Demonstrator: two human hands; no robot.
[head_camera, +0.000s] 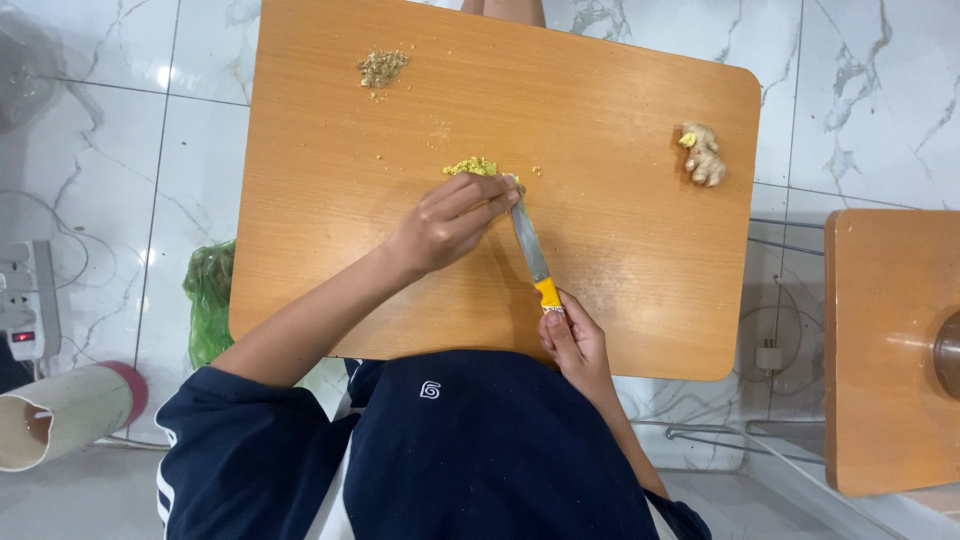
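My right hand (572, 338) grips the yellow handle of a knife (530, 250) near the table's front edge, blade pointing away from me. My left hand (450, 222) rests its fingertips on the far end of the blade, right beside a small heap of chopped yellow ginger (470, 166). A whole knobbly piece of ginger root (702, 153) lies at the right side of the wooden table (620, 250). A little pile of brownish peel scraps (381, 67) sits at the far left.
A second wooden table (885, 400) with a metal vessel (948, 352) at its edge stands to the right. On the marble floor lie a green plastic bag (208, 295), a rolled mat (60, 415), a power strip (25, 300) and a wall plug (768, 355).
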